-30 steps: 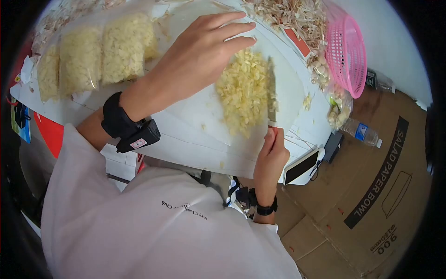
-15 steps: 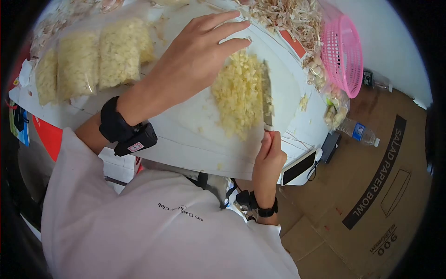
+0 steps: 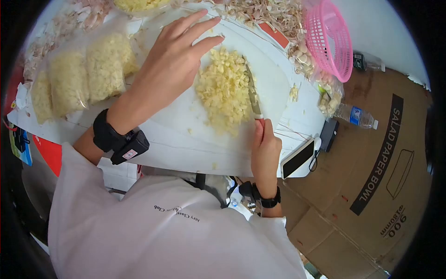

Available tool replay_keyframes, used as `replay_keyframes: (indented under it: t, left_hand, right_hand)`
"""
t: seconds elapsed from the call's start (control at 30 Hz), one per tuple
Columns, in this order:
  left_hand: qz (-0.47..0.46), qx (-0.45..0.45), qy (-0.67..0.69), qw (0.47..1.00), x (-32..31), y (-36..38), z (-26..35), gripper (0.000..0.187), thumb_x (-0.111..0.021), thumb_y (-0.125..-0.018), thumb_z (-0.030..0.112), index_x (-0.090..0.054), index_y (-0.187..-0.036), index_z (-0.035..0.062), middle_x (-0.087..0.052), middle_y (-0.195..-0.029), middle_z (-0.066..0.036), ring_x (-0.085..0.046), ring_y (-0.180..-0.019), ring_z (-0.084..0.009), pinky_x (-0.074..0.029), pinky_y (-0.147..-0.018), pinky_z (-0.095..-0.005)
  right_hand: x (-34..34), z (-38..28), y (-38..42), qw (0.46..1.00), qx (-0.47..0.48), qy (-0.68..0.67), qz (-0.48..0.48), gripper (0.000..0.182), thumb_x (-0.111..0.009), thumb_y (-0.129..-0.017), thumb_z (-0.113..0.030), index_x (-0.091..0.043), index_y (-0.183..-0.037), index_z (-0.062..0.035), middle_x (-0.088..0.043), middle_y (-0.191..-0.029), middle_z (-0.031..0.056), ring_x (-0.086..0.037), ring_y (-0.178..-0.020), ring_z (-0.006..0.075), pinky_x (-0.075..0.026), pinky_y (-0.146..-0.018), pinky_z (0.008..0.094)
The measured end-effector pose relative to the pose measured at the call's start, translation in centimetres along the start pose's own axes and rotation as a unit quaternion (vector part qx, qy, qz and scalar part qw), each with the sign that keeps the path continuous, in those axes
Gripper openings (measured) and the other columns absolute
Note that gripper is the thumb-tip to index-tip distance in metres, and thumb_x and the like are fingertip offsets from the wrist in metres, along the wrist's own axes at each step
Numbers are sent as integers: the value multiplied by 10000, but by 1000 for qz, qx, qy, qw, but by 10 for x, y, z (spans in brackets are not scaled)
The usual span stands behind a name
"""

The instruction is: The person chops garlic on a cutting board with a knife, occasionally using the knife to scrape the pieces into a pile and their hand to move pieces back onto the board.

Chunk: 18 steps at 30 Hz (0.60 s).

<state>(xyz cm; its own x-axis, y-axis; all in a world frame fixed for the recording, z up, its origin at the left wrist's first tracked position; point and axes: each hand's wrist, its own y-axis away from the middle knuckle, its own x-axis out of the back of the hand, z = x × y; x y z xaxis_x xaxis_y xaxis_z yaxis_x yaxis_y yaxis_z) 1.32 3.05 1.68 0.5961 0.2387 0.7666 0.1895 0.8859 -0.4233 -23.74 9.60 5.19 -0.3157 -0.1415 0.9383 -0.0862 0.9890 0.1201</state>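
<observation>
A loose pile of chopped garlic (image 3: 224,95) lies on the white cutting board (image 3: 274,88). My right hand (image 3: 266,146) is wrapped round the handle of a knife (image 3: 253,95), whose narrow blade rests along the right side of the pile with its tip pointing away from me. Bits of garlic touch the blade. Over the upper left edge of the pile, my left hand (image 3: 179,58) is held with fingers apart and nothing in them. The fingertips point toward the far side of the board.
Clear bags of chopped garlic (image 3: 69,81) lie to the left. At the back are a container of garlic (image 3: 141,4) and garlic skins (image 3: 274,14). A pink basket (image 3: 341,44), a water bottle (image 3: 357,116), a phone (image 3: 297,159) and a cardboard box (image 3: 367,153) are on the right.
The knife has turned so its tip leans further left. My left hand has drawn slightly left, away from the pile. The whole view has shifted, showing more of the container at the back.
</observation>
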Motion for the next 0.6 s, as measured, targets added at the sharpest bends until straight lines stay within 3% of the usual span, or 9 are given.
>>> replay_keyframes:
  t: [0.13,0.2,0.43,0.6]
  left_hand:
    - [6,-6,2,1000,0,1,0,550,-530,-746,-128,-597,-1251,79,-449,-1460,-59,-346,-1391,-289,-304,-1131,-423]
    - [20,-20,-7,1000,-1,-1,0,469,-565,-734,-105,-631,-1183,15,-500,-1386,-115,-383,-1349,-318,-341,-1088,-446]
    - [13,-21,2,1000,8,-5,5,538,-559,-728,-119,-592,-1242,32,-471,-1402,-125,-368,-1352,-330,-334,-1090,-454]
    - [-27,-3,16,1000,12,-7,9,560,-544,-728,-135,-584,-1259,39,-458,-1409,-130,-349,-1365,-341,-315,-1096,-481]
  right_hand:
    - [12,-9,4,999,-19,-17,34,173,-496,-1015,-173,-523,-934,-23,-597,-650,215,-608,-568,389,-441,-474,439]
    - [11,-6,1,999,-20,-14,33,178,-494,-1016,-180,-523,-936,-24,-594,-647,216,-609,-569,389,-440,-473,443]
    - [-16,17,-5,999,14,31,37,189,-506,-1006,-227,-524,-941,-52,-603,-620,188,-611,-540,379,-459,-457,452]
    - [-22,17,-4,996,-16,85,34,182,-526,-995,-228,-526,-927,-59,-595,-598,169,-605,-519,375,-461,-451,459]
